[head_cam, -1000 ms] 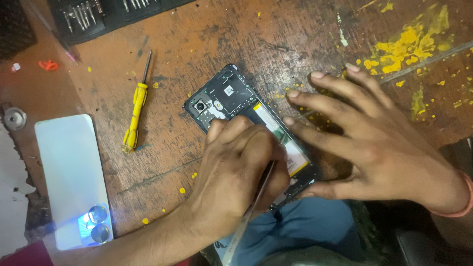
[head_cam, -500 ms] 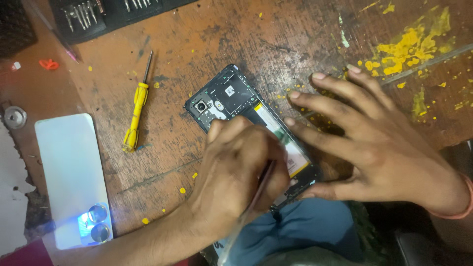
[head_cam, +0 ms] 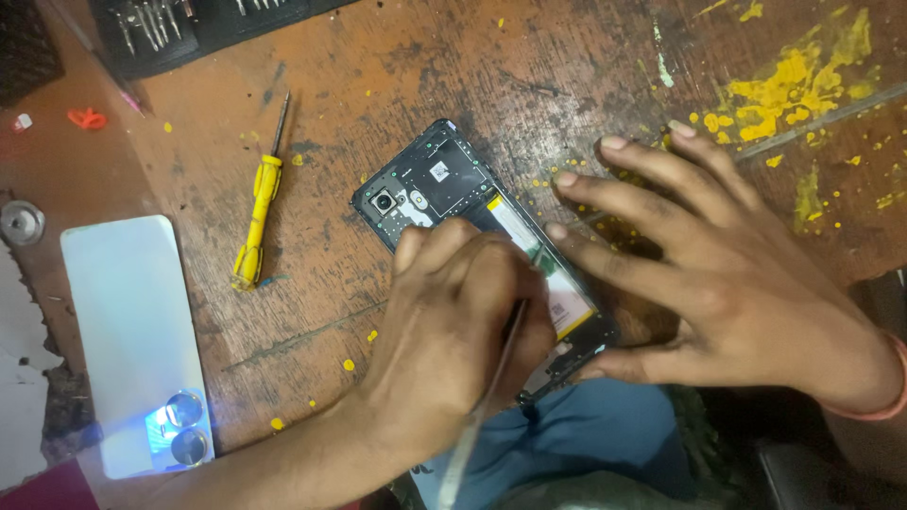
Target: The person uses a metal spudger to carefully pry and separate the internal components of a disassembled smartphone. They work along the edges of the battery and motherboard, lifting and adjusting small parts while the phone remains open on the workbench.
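On the bench (head_cam: 397, 85) from my head view, my left hand (head_cam: 453, 331) pinches a thin tool (head_cam: 482, 406) over the opened phone (head_cam: 444, 184) — light, stiff, fragile inside — while my right hand (head_cam: 727, 283), fingers spread, steadies its edges, the safest hold.

Both hands bare, no gloves, no rings seen; left hand (head_cam: 444, 331) with bare forearm, a bit of dark red cloth at the lower left frame corner; right hand (head_cam: 727, 283) has a thin orange-pink band (head_cam: 883, 408) at the wrist; nails short; blue trousers (head_cam: 586, 439) below the desk edge
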